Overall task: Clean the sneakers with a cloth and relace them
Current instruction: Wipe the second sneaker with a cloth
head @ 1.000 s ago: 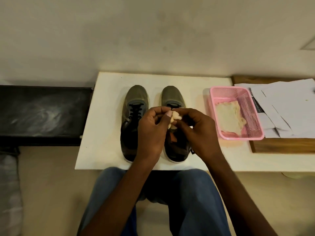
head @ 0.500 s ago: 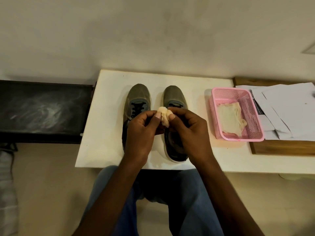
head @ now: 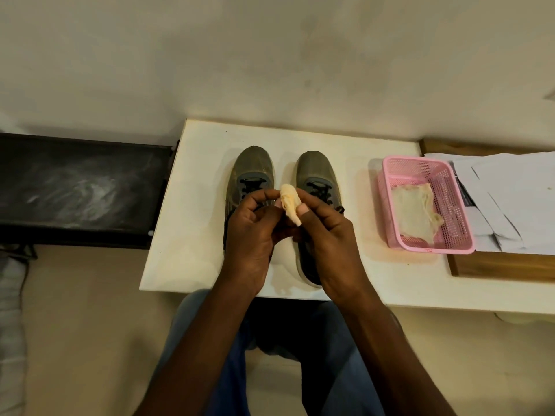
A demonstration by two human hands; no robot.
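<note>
Left hand (head: 250,235) and right hand (head: 326,235) meet above the tabletop (head: 192,235), fingers curled — both pinching one small bunched cream cloth (head: 289,202) between the fingertips. Directly beneath them stand two grey-green sneakers (head: 253,169) side by side, toes pointing far, dark laces threaded. To the right, apart from the shoes, a pink basket (head: 456,205) holds a second, flattened cloth (head: 416,216). Beyond it — white papers (head: 510,199) on a wooden board (head: 495,265).

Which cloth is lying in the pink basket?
The flat pale cloth lies in the pink basket; the other, a bunched cloth, is pinched between both hands above the sneakers.
</note>
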